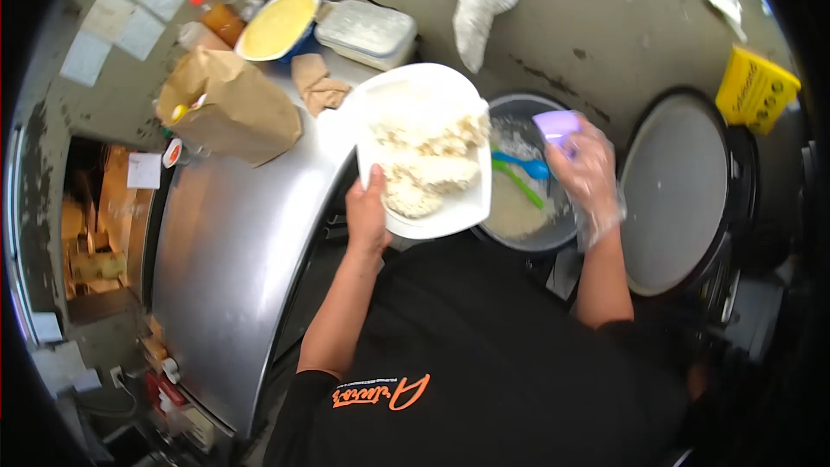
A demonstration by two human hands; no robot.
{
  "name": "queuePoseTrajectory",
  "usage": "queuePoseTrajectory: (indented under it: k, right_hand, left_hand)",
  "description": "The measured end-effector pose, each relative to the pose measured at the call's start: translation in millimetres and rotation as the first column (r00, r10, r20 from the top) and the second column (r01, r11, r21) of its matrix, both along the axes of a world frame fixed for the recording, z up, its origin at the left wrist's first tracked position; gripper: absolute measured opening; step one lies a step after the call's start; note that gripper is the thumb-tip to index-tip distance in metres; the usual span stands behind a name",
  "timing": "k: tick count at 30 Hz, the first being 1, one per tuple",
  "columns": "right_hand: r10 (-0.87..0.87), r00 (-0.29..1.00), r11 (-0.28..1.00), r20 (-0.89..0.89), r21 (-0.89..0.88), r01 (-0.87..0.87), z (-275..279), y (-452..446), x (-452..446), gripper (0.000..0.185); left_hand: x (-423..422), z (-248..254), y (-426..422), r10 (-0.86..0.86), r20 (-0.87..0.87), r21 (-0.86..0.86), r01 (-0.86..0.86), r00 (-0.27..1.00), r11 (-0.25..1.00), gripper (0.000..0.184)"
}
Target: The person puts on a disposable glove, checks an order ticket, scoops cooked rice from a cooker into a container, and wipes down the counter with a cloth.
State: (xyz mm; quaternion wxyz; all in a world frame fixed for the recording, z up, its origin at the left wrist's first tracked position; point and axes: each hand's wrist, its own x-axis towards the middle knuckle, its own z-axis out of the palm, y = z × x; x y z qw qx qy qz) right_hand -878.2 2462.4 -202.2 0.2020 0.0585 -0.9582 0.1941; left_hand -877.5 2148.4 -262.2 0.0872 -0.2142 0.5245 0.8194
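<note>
My bare left hand (367, 214) grips the lower left edge of a white dish (471, 223), which holds a pile of white rice (424, 175). In a clear plastic glove, my right hand (584, 160) has its fingers wrapped round a small purple cup (556, 126). That cup is over the right part of a round grey pot (564, 229) with rice (517, 207) inside. A blue utensil (529, 166) and a green one (524, 187) lie in the pot. The dish overlaps the pot's left rim from my view.
To the left runs a steel counter (233, 242) with a brown paper bag (233, 108), a yellow-topped tub (278, 28), a lidded container (367, 30) and bottles (218, 19). A large round lid (674, 190) stands open right of the pot. A white cloth (481, 0) hangs above.
</note>
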Motion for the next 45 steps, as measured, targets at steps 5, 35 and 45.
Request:
queuePoseTrajectory:
  k: [5, 35, 45]
  right_hand:
    - [-0.151, 0.639, 0.986, 0.754, 0.070, 0.150, -123.3, 31.0, -29.4, 0.028]
    - [0.564, 0.822, 0.158, 0.083, -0.987, -0.009, -43.6, 20.7, -8.7, 0.017]
    - [0.344, 0.921, 0.927, -0.184, -0.091, -0.364, -7.4, -110.1, 38.3, 0.016]
  left_hand:
    - [7.7, -8.1, -11.5, 0.006, -0.100, 0.122, 0.007, 0.995, 0.992, 0.044]
    - [18.3, -12.3, -12.5, 0.080, -0.021, 0.048, -0.079, 0.997, 0.996, 0.039]
    - [-1.0, -34.5, 20.4, -0.036, 0.023, -0.053, 0.038, 0.999, 0.998, 0.030]
